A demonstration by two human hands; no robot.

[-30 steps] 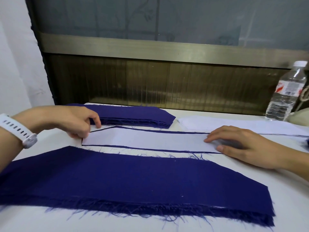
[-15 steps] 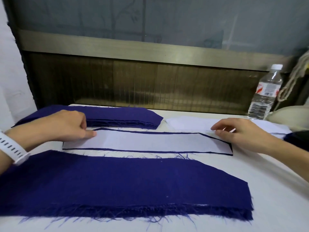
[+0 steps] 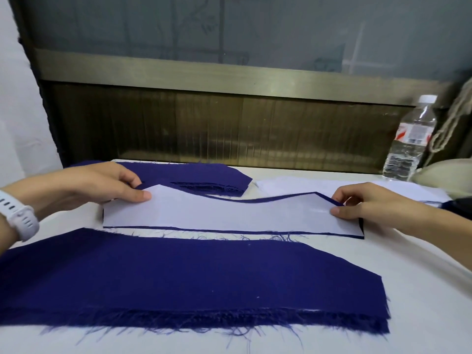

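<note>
My left hand point(image 3: 102, 183) pinches one end of the white-faced strip point(image 3: 229, 213); my right hand point(image 3: 370, 205) pinches the other end — its far edge lifts off the surface point(image 3: 421, 277); the big blue cloth point(image 3: 178, 277) lies nearer me.

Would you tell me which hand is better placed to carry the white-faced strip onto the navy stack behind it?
Probably left. The left hand pinches the strip at the end right beside the navy stack; the right hand holds the other end, away from it.
</note>
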